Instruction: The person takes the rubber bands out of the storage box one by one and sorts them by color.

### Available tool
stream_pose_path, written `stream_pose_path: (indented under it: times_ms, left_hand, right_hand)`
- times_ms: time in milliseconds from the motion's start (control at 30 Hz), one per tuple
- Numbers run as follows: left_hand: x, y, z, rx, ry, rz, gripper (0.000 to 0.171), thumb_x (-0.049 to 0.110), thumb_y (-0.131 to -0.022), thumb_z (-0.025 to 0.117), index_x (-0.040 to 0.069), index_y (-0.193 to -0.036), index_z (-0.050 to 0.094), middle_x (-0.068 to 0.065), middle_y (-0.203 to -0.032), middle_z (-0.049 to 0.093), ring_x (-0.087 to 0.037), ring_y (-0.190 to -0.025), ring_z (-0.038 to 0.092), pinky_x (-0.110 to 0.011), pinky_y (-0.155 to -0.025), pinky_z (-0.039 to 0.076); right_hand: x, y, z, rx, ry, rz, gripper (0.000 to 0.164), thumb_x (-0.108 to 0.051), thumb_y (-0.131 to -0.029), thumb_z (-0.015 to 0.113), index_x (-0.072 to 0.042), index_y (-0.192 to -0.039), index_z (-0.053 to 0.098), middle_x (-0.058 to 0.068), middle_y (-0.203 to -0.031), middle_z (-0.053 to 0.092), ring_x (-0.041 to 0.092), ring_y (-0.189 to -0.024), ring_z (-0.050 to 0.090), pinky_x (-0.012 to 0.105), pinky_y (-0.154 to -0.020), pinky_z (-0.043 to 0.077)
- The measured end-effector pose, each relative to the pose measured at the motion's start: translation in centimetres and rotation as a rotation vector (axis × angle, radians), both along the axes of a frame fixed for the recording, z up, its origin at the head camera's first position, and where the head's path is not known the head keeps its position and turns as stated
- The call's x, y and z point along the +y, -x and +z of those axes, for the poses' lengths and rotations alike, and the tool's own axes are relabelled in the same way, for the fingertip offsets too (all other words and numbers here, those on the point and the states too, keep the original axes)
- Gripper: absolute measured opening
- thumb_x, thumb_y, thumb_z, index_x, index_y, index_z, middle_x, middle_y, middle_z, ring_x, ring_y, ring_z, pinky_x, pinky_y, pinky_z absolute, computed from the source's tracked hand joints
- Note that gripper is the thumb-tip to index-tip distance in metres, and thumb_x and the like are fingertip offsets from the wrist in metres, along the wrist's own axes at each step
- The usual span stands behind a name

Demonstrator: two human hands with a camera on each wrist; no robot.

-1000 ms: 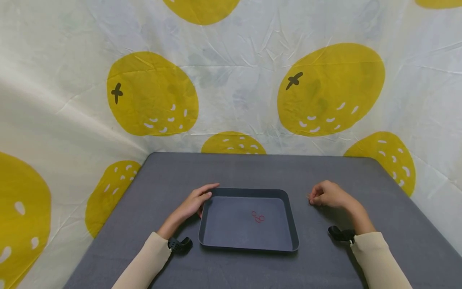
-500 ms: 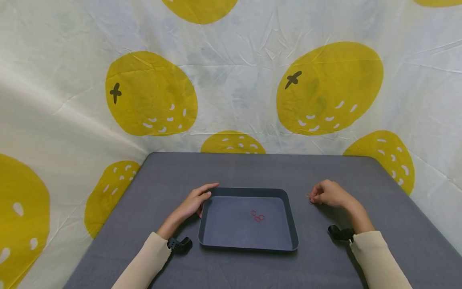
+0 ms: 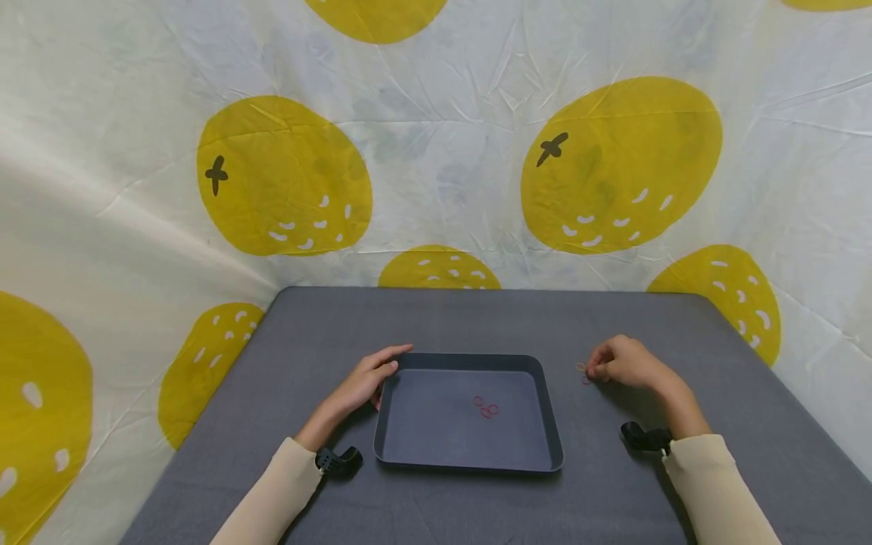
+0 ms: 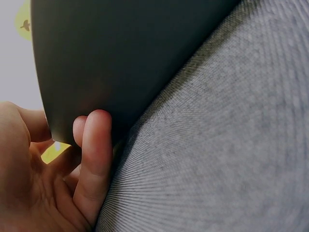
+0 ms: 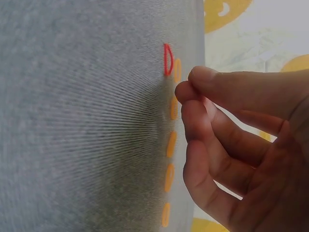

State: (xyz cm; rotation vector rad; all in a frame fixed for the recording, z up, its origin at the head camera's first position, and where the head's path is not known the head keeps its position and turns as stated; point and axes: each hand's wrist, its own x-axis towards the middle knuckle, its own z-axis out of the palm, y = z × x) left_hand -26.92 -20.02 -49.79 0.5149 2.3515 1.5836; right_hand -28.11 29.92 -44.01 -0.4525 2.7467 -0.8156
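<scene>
My left hand (image 3: 364,381) grips the left side of a dark grey rectangular tray (image 3: 469,465), its thumb at the rim and curled fingers (image 4: 96,140) against the outer wall (image 4: 120,58). Three small red rubber bands (image 3: 493,409) lie inside, right of the tray's middle. Right of the tray, my right hand (image 3: 627,363) hovers low over the table, thumb and index fingertips together, nothing visible between them. Just beyond those fingertips in the right wrist view lies a red rubber band (image 5: 168,59). Several orange rubber bands (image 5: 171,144) lie in a row behind the fingers.
A grey cloth covers the table (image 3: 463,322). White fabric with yellow fruit shapes (image 3: 623,163) hangs behind it and at the sides. Black devices are strapped on the left wrist (image 3: 339,463) and the right wrist (image 3: 643,439).
My right hand has shifted slightly away and up, so more of the red band by its fingertips shows. My left hand and the tray keep their place.
</scene>
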Motion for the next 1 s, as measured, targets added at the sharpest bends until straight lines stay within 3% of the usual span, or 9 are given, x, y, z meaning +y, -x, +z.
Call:
stream_pose_path:
  times_ms: [233, 467, 700, 900, 1000]
  left_hand:
    - [-0.2, 0.0, -0.1, 0.015, 0.011, -0.005, 0.045, 0.022, -0.113, 0.042, 0.02, -0.158, 0.046, -0.002, -0.058, 0.045, -0.016, -0.042, 0.05, -0.039, -0.043, 0.054]
    - [-0.1, -0.1, -0.1, 0.024, 0.002, -0.004, 0.045, 0.022, -0.113, 0.043, 0.018, -0.158, 0.046, -0.021, -0.078, 0.055, -0.016, -0.043, 0.048, -0.04, -0.043, 0.054]
    - [0.0, -0.3, 0.2, 0.017, 0.002, 0.002, 0.044, 0.022, -0.113, 0.042, 0.021, -0.157, 0.047, -0.016, -0.086, 0.059, -0.014, -0.044, 0.049, -0.039, -0.045, 0.055]
    - [0.0, -0.4, 0.2, 0.021, 0.001, -0.003, 0.045, 0.022, -0.113, 0.042, 0.02, -0.157, 0.047, -0.004, -0.061, 0.046, -0.014, -0.042, 0.051, -0.04, -0.045, 0.056]
    - [0.0, -0.4, 0.0, 0.028, 0.001, -0.007, 0.045, 0.023, -0.113, 0.042, 0.019, -0.157, 0.047, -0.001, -0.058, 0.044, -0.015, -0.042, 0.05, -0.04, -0.044, 0.055]
  right_hand:
    - [-0.4, -0.1, 0.6, 0.033, 0.016, 0.019, 0.008, -0.005, -0.091, 0.071, -0.005, -0.087, 0.078, 0.002, -0.081, 0.076, 0.011, -0.07, 0.06, 0.025, -0.059, 0.048]
    - [-0.8, -0.2, 1.3, 0.037, 0.051, 0.037, 0.008, -0.007, -0.092, 0.071, -0.005, -0.091, 0.079, 0.006, -0.086, 0.079, 0.009, -0.071, 0.062, 0.025, -0.062, 0.05]
    - [-1.3, -0.7, 2.2, 0.041, 0.064, 0.027, 0.009, -0.007, -0.094, 0.07, -0.003, -0.096, 0.078, 0.008, -0.089, 0.078, 0.011, -0.075, 0.064, 0.027, -0.063, 0.052]
    - [-1.9, -1.2, 3.0, 0.056, 0.067, 0.021, 0.01, -0.011, -0.096, 0.071, -0.003, -0.097, 0.077, 0.008, -0.082, 0.074, 0.013, -0.07, 0.06, 0.028, -0.058, 0.049]
    - [-2.2, -1.4, 3.4, 0.074, 0.059, 0.017, 0.01, -0.011, -0.096, 0.071, -0.003, -0.097, 0.077, 0.007, -0.079, 0.072, 0.013, -0.067, 0.059, 0.028, -0.058, 0.048]
